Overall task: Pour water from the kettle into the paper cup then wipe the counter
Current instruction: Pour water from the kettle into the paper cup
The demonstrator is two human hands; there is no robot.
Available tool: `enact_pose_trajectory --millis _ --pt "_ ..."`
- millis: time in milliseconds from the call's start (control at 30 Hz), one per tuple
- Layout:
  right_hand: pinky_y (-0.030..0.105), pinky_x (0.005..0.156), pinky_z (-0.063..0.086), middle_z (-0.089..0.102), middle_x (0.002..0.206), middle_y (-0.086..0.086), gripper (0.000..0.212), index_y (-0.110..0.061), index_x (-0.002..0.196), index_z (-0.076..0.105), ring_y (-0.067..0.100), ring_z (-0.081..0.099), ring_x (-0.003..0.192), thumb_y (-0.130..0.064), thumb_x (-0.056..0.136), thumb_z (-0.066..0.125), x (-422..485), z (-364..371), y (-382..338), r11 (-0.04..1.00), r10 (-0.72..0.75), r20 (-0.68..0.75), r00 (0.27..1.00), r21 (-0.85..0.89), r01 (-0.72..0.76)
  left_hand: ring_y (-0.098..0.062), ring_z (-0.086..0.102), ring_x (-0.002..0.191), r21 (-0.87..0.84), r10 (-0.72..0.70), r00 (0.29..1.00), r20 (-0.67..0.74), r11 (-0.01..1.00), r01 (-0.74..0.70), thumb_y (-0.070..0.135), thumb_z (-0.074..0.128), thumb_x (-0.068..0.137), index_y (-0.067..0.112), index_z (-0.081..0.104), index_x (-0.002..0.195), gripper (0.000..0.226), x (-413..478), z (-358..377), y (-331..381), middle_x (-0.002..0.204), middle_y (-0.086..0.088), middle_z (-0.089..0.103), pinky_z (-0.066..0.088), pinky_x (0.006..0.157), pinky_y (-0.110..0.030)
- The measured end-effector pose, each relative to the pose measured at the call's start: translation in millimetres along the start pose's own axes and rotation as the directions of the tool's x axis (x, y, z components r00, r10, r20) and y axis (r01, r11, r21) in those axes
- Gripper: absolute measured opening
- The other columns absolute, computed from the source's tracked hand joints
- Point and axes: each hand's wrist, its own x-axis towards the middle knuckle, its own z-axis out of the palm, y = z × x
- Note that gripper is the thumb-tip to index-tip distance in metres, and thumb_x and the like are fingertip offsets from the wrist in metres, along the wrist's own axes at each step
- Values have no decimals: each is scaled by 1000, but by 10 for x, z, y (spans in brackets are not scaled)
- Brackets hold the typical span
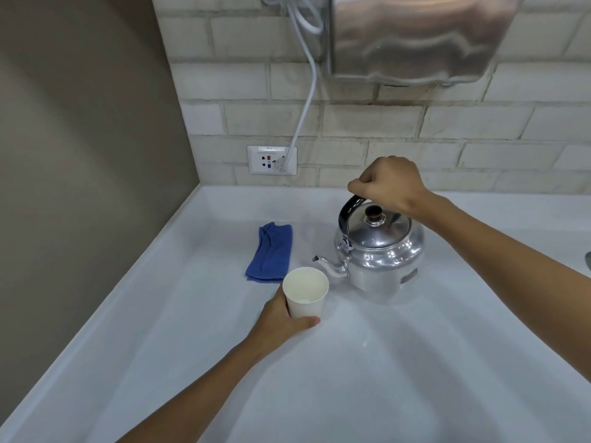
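Observation:
A shiny metal kettle (382,251) stands upright on the white counter (367,362), its spout pointing left toward a white paper cup (305,292). My right hand (388,185) is closed around the kettle's black handle from above. My left hand (283,321) wraps the lower part of the cup, which stands on the counter just below and left of the spout tip. A little liquid shows at the cup's bottom. A folded blue cloth (270,252) lies flat behind the cup, left of the kettle.
A tiled wall runs along the back with a socket plate (271,160) and a white cable (303,107) plugged into it. A steel appliance (415,36) hangs on the wall above the kettle. A brown side wall (80,155) borders the counter on the left.

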Motion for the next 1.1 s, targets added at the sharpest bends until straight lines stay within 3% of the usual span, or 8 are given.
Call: enact_pose_trajectory --millis 233,433,1100 --pt "26 47 23 15 37 -1 45 -14 41 20 17 17 43 -21 69 54 -85 -77 -168 978 -158 13 987 -132 159 -10 54 112 -29 9 1000 17 1000 -9 31 83 62 37 40 125 77 1 5 1 123 10 58 47 93 -28" --pt "25 44 16 16 37 3 41 -12 42 23 21 19 45 -26 69 50 -88 -156 -327 940 -241 24 970 -244 239 -14 53 114 -13 5 1000 14 1000 -5 29 83 63 29 39 131 81 14 10 -4 125 6 56 46 98 -32" --pt "23 45 11 10 40 0 42 -15 43 17 18 11 46 -20 68 51 -98 -246 -566 855 -359 92 929 -368 367 -12 53 110 8 10 1000 -4 1000 -10 28 83 63 29 39 131 80 29 23 -13 122 9 55 43 84 -18"
